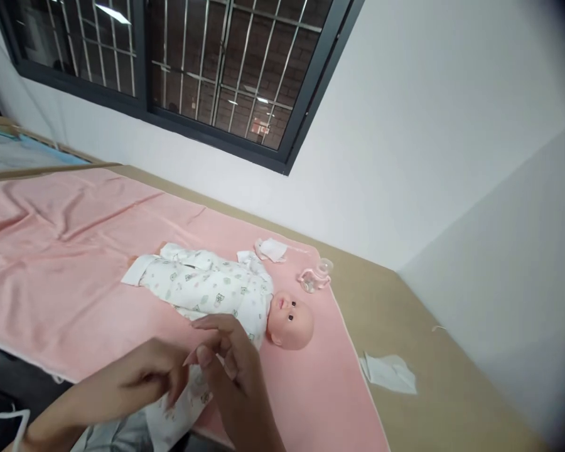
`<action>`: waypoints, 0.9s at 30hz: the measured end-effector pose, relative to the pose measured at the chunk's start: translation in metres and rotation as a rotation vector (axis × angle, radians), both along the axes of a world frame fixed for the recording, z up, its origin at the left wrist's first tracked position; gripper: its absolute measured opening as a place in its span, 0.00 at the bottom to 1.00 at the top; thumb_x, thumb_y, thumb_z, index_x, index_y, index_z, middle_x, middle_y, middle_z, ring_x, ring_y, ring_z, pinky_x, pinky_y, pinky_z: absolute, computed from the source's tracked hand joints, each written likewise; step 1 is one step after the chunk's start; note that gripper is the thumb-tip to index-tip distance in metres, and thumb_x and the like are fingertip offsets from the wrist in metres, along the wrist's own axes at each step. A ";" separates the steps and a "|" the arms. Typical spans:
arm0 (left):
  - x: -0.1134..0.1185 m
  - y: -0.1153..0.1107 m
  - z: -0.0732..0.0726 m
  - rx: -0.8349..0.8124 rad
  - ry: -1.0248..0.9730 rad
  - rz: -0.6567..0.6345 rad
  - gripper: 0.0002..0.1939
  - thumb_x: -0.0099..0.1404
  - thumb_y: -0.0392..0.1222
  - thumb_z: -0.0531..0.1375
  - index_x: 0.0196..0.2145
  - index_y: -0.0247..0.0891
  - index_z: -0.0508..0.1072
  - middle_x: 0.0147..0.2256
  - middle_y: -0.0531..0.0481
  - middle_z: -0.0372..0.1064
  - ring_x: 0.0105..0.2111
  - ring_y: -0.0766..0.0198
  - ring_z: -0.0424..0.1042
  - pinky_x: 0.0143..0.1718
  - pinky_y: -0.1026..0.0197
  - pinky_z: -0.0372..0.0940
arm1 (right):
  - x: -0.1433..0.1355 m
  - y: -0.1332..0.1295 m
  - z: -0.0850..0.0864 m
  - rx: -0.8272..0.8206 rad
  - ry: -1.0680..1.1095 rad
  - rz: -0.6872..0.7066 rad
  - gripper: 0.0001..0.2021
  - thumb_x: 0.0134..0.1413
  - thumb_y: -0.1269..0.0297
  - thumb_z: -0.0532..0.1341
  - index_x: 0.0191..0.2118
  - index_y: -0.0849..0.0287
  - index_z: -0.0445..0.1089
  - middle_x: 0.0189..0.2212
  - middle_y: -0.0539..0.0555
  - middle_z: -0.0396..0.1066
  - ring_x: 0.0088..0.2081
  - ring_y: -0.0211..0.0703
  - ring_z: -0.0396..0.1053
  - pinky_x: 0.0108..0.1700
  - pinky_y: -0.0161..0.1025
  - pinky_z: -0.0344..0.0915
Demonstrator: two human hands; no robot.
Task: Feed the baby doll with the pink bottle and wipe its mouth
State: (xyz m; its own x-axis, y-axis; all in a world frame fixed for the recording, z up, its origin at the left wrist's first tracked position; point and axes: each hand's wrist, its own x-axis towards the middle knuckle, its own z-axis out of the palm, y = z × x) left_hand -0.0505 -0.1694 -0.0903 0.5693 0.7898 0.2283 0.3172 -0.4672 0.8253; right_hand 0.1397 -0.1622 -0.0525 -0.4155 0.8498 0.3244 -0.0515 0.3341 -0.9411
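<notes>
My left hand (162,373) and right hand (233,358) are hovering close together above a patterned cloth (186,405). The doll (216,285) is lying face-up on the pink blanket (108,326), just beyond them. Fingers are showing bent; I cannot tell whether either grip is clamping anything. I am judging this as close two-handed handling; the next move is likely calling for confirmed finger contact.

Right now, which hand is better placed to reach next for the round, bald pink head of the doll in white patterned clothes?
Probably the right hand: it appears nearer the doll's head. The left hand sits farther off, with the right between it and the head.
</notes>
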 end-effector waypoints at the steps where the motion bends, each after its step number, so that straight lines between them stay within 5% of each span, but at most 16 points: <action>1: 0.008 0.012 0.020 0.046 0.005 0.004 0.19 0.68 0.45 0.48 0.26 0.37 0.71 0.26 0.47 0.71 0.28 0.63 0.69 0.30 0.63 0.65 | 0.004 0.001 0.012 0.044 0.000 0.000 0.14 0.60 0.57 0.58 0.48 0.56 0.67 0.37 0.55 0.71 0.39 0.40 0.71 0.42 0.39 0.68; 6: 0.038 0.054 0.098 0.380 0.123 -0.107 0.13 0.63 0.31 0.47 0.32 0.38 0.71 0.30 0.51 0.69 0.29 0.66 0.66 0.33 0.64 0.60 | 0.042 0.027 0.062 0.276 -0.001 -0.143 0.09 0.61 0.61 0.57 0.44 0.54 0.70 0.45 0.55 0.69 0.38 0.38 0.72 0.43 0.39 0.69; 10: 0.049 0.080 0.125 0.516 0.250 -0.161 0.15 0.61 0.28 0.46 0.35 0.38 0.71 0.33 0.51 0.71 0.31 0.66 0.67 0.33 0.65 0.59 | 0.101 0.088 0.077 0.318 -0.093 -0.481 0.11 0.57 0.57 0.59 0.42 0.56 0.71 0.43 0.56 0.71 0.41 0.42 0.71 0.43 0.40 0.68; 17: 0.053 0.122 0.123 0.523 0.346 -0.208 0.15 0.62 0.29 0.47 0.38 0.41 0.70 0.36 0.54 0.72 0.35 0.66 0.69 0.37 0.65 0.59 | 0.210 0.204 0.021 0.178 -0.276 -1.084 0.17 0.50 0.60 0.54 0.42 0.64 0.70 0.45 0.63 0.71 0.47 0.50 0.68 0.53 0.49 0.62; 21: 0.059 0.143 0.112 0.481 0.333 -0.201 0.13 0.66 0.32 0.47 0.39 0.41 0.70 0.37 0.54 0.72 0.37 0.65 0.70 0.38 0.65 0.60 | 0.225 0.227 -0.010 0.127 -0.413 -1.152 0.20 0.48 0.66 0.54 0.47 0.67 0.69 0.49 0.66 0.68 0.53 0.53 0.65 0.57 0.49 0.58; 27: 0.064 0.163 0.099 0.429 0.358 -0.216 0.13 0.68 0.36 0.47 0.41 0.43 0.71 0.39 0.54 0.73 0.39 0.64 0.70 0.40 0.65 0.61 | 0.212 0.241 -0.033 0.034 -0.547 -1.132 0.29 0.50 0.65 0.56 0.59 0.69 0.60 0.54 0.69 0.63 0.55 0.54 0.63 0.57 0.45 0.58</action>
State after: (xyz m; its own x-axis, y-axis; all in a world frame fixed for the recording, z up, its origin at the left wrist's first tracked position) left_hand 0.0135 -0.0067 0.0084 0.8071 0.5275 0.2652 0.4017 -0.8198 0.4081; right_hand 0.3520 0.0785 -0.0859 0.4529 0.8118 0.3685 0.6724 -0.0396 -0.7391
